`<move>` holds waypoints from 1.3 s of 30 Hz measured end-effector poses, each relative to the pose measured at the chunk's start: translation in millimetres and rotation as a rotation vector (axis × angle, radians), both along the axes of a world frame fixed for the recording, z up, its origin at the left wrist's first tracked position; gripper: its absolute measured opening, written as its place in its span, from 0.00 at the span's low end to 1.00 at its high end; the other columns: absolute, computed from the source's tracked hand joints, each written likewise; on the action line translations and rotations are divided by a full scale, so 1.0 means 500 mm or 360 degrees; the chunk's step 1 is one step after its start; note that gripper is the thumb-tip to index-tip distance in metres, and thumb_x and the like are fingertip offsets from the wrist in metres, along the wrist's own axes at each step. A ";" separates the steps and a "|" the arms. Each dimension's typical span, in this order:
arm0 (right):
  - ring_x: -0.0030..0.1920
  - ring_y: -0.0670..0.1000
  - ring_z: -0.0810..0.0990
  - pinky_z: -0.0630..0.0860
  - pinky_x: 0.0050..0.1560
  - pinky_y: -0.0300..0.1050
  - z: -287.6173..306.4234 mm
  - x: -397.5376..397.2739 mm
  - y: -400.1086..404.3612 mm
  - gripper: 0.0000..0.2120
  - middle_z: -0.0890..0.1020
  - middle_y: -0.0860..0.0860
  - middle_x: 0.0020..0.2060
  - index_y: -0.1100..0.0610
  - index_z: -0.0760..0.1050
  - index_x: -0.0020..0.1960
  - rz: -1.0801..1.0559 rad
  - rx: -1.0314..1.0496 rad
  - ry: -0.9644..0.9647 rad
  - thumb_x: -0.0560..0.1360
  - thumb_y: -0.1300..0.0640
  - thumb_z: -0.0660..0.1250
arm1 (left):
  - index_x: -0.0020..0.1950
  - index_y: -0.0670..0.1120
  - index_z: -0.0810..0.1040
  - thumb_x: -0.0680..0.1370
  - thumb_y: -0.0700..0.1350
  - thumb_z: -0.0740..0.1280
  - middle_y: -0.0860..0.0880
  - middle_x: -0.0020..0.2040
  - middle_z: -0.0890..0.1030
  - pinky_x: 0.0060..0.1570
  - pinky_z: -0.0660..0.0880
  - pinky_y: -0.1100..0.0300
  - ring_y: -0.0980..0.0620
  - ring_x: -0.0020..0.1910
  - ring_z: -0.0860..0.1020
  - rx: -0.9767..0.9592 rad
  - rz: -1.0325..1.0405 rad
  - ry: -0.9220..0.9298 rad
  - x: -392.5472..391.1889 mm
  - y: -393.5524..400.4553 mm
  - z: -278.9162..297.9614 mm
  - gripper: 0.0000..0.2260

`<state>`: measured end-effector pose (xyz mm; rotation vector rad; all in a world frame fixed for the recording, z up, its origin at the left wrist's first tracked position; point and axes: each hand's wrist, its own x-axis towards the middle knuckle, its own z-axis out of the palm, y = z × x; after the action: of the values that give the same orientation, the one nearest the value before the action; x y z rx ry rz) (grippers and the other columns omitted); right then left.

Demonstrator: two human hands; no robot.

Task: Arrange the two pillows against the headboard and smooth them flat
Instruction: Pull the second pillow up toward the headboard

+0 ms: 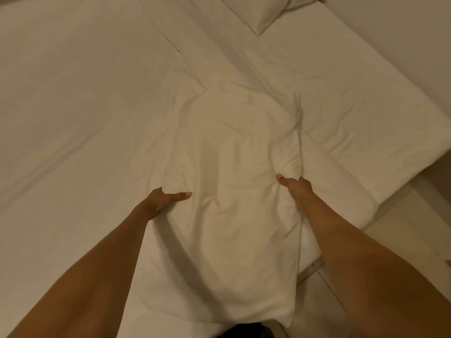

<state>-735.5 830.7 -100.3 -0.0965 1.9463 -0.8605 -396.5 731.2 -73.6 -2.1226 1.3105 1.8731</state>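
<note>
A white crumpled pillow (234, 181) stretches lengthwise away from me over the near edge of the bed. My left hand (163, 200) grips its left side, thumb on top and fingers tucked under the fabric. My right hand (296, 189) pinches its right edge, fingers curled into the cloth. A second white pillow (266, 13) lies at the top of the view near the wall, only one corner of it showing.
The bed's white sheet (85, 93) spreads wide to the left and far side. The mattress corner (402, 167) ends at the right, with pale floor (390, 240) beyond it. A plain wall (402, 32) rises at the upper right.
</note>
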 end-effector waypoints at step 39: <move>0.62 0.61 0.76 0.74 0.62 0.52 0.460 -0.579 -0.098 0.27 0.78 0.58 0.63 0.59 0.70 0.69 0.0400 -0.0371 0.0501 0.73 0.50 0.71 | 0.64 0.40 0.73 0.70 0.41 0.76 0.45 0.55 0.77 0.60 0.70 0.53 0.46 0.54 0.75 -0.0430 0.0389 0.0367 -0.578 0.028 0.361 0.24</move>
<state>-1025.2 781.4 129.9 -0.6342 2.0563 -0.9413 -685.3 745.0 107.0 -2.3485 1.4831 2.2062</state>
